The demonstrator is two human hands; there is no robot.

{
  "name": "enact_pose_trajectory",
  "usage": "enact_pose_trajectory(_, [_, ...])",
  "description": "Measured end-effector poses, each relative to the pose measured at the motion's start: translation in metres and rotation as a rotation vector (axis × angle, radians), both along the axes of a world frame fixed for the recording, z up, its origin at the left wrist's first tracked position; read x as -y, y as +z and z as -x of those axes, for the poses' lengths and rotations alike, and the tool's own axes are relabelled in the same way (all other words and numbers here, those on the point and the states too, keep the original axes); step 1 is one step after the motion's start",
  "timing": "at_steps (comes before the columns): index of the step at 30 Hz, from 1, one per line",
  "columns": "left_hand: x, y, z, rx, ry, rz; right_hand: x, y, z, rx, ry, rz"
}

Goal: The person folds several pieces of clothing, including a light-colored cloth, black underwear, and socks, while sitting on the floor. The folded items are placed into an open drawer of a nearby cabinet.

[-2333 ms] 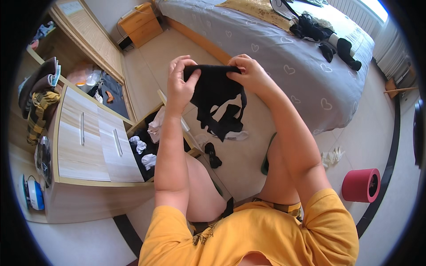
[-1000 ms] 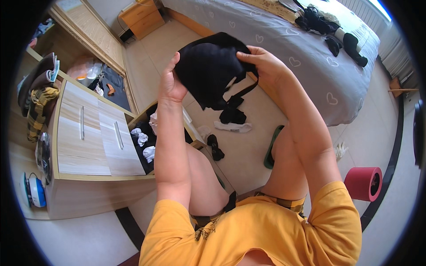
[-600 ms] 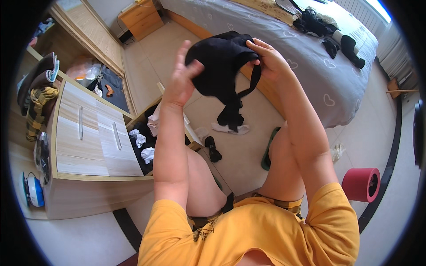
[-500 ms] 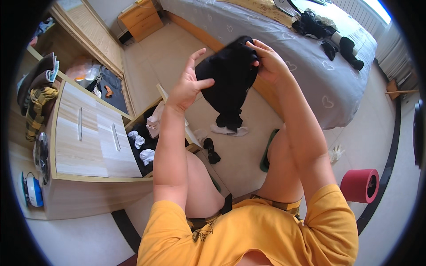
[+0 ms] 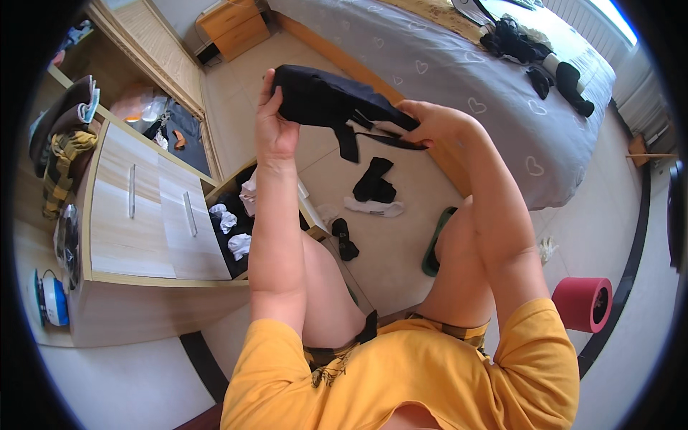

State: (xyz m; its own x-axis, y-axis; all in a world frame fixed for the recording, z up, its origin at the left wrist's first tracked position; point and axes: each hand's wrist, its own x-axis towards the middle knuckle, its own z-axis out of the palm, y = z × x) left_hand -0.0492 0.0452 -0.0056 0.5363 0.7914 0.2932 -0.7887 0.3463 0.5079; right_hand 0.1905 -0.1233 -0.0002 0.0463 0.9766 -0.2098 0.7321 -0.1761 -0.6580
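A black cloth garment point(image 5: 322, 97) with strap-like strips is stretched sideways in front of me, above the floor. My left hand point(image 5: 278, 132) grips its left end, the thumb on the near side and the fingers behind. At its right end my right hand point(image 5: 441, 123) pinches the narrower strips, and gaps show between them. What kind of garment this is I cannot make out. Below it on the floor lie a black sock point(image 5: 375, 183), a white sock point(image 5: 374, 208) and another dark sock point(image 5: 345, 241).
To my left an open drawer point(image 5: 312, 226) holds white and pink cloth bundles beside a wooden cabinet point(image 5: 136, 208). The bed point(image 5: 487, 136) with its grey heart-patterned cover stands ahead right, dark clothes point(image 5: 512, 43) on top. A red cylinder point(image 5: 573, 304) sits at my right.
My hands have moved apart, the left one leftward and up, the right one down and slightly right. The garment has gone from hanging in a bunch to stretched sideways, uncovering the black sock.
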Motion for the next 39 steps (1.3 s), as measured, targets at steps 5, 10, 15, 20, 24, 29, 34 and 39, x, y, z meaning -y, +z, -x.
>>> enact_pose_trajectory(5, [-0.003, 0.005, 0.003, 0.103, -0.057, 0.006, -0.003, 0.003, 0.003, -0.418, -0.125, -0.142])
enact_pose_trajectory(10, [0.014, 0.01, 0.001, 0.001, 0.037, -0.153, -0.002, 0.012, 0.016, -0.662, -0.065, -0.267])
enact_pose_trajectory(15, [0.027, 0.015, -0.003, -0.127, 0.05, -0.241, -0.014, -0.006, 0.016, -0.634, -0.096, -0.124])
enact_pose_trajectory(20, [0.038, 0.018, -0.013, -0.329, 0.135, -0.391, -0.016, -0.005, 0.029, -0.368, -0.228, -0.377])
enact_pose_trajectory(24, [0.045, 0.011, -0.02, -0.321, 0.063, -0.402, -0.027, -0.009, 0.044, -0.349, -0.091, -0.686])
enact_pose_trajectory(29, [0.05, 0.012, -0.022, -0.338, 0.012, -0.408, -0.029, -0.002, 0.059, -0.264, -0.175, -0.792])
enact_pose_trajectory(34, [0.046, 0.015, -0.018, -0.451, -0.031, -0.465, -0.036, -0.01, 0.043, -0.522, -0.263, -0.631])
enact_pose_trajectory(39, [0.054, 0.018, -0.014, -0.652, 0.151, -0.679, -0.03, -0.002, 0.043, -0.938, -0.26, -0.367])
